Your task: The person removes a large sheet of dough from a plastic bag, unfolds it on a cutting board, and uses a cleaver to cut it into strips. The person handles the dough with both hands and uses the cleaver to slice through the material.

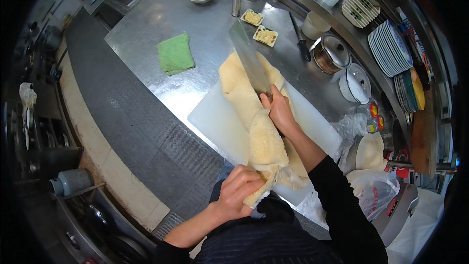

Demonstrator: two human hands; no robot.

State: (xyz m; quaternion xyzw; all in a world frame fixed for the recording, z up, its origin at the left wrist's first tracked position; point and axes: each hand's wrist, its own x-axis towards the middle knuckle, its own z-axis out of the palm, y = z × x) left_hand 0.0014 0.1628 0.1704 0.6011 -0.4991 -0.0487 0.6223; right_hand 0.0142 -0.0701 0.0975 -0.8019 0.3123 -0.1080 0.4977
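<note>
A large pale-yellow sheet of what looks like tripe (242, 99) lies folded along a white plastic cutting board (210, 117). My left hand (236, 190) grips its near end, which hangs over the board's front edge. My right hand (280, 112) is closed around the handle of a broad-bladed cleaver (253, 62). The blade stands on edge above the far part of the tripe and points away from me. Whether its edge touches the tripe cannot be told, and most of the handle is hidden by my fingers.
Behind the board are two small dishes of chopped food (253, 17), a sharpening steel (301, 40) and lidded pots (331, 55). A green cloth (176, 54) lies left on the steel table (146, 36). Plastic bags (373, 192) crowd the right. Stacked plates (390, 46) stand on a shelf.
</note>
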